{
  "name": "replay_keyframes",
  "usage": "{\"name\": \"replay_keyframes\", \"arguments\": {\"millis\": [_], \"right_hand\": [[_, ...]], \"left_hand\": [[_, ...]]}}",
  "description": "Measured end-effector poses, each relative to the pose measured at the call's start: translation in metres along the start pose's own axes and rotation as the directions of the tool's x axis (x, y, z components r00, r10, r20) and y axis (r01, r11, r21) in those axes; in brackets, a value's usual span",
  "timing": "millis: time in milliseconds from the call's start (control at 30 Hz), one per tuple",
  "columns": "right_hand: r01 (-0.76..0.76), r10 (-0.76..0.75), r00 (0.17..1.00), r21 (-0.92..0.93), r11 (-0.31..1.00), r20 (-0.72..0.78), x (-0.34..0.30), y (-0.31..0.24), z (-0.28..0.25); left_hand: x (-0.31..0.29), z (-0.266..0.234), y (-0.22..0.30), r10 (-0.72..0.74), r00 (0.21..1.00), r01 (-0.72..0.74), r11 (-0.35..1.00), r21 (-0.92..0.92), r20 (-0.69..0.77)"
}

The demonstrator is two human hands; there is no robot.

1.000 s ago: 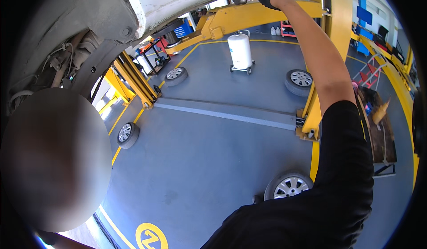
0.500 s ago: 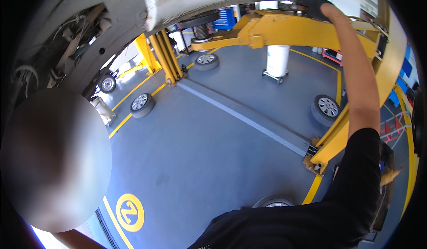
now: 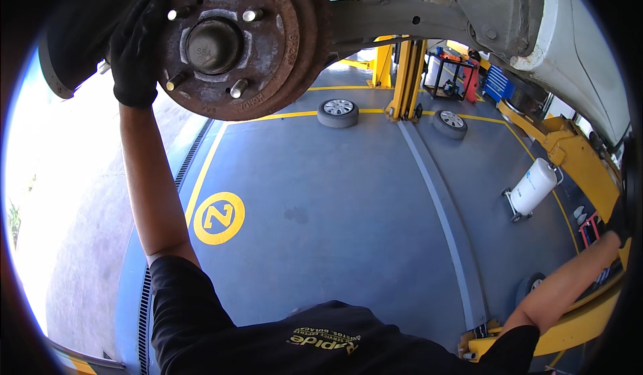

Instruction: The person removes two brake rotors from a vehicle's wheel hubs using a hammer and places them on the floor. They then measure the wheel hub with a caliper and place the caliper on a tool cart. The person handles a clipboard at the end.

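Observation:
A rusty brake drum (image 3: 288, 53) hangs at the top left under the raised car. Wheel studs poke through its face around a dark hub cap (image 3: 213, 45). My left hand (image 3: 136, 57), in a black glove, is raised against the drum's left edge. Its fingers stretch upward along the rim, their tips lost in shadow. At the far right edge, my right hand (image 3: 623, 222), also dark-gloved, is beside the yellow lift arm (image 3: 581, 148). Its fingers are hidden in the dark rim of the picture, so whatever it touches there cannot be made out.
Two wheels (image 3: 337, 112) lie apart near the yellow lift post (image 3: 406, 80); another wheel (image 3: 531, 284) is by my right forearm. A white wheeled tank (image 3: 534, 186) stands at right. A raised grey strip (image 3: 439, 207) crosses the floor. The car's white sill (image 3: 583, 47) hangs overhead.
My view has swung left, bringing in the drum and my left hand, previously out of sight. My right hand, earlier at the top by the lift arm, now shows at the right edge.

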State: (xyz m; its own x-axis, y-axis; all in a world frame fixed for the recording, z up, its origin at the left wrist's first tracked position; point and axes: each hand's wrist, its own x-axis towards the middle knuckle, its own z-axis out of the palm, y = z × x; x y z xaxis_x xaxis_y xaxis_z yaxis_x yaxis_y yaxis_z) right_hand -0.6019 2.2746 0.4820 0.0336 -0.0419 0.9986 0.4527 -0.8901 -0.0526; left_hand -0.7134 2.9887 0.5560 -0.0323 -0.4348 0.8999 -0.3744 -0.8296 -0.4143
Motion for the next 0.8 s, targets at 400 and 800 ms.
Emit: {"name": "replay_keyframes", "arguments": {"millis": [400, 800], "right_hand": [[-0.276, 0.323, 0.920, 0.951, 0.137, 0.221, -0.052, -0.447, 0.234], [-0.246, 0.506, 0.827, 0.967, -0.063, 0.244, -0.039, -0.473, 0.210]], "left_hand": [[0.008, 0.007, 0.009, -0.069, 0.997, 0.079, 0.946, -0.316, 0.044], [-0.002, 0.023, 0.024, -0.312, 0.950, 0.254, 0.783, -0.568, -0.006]]}}
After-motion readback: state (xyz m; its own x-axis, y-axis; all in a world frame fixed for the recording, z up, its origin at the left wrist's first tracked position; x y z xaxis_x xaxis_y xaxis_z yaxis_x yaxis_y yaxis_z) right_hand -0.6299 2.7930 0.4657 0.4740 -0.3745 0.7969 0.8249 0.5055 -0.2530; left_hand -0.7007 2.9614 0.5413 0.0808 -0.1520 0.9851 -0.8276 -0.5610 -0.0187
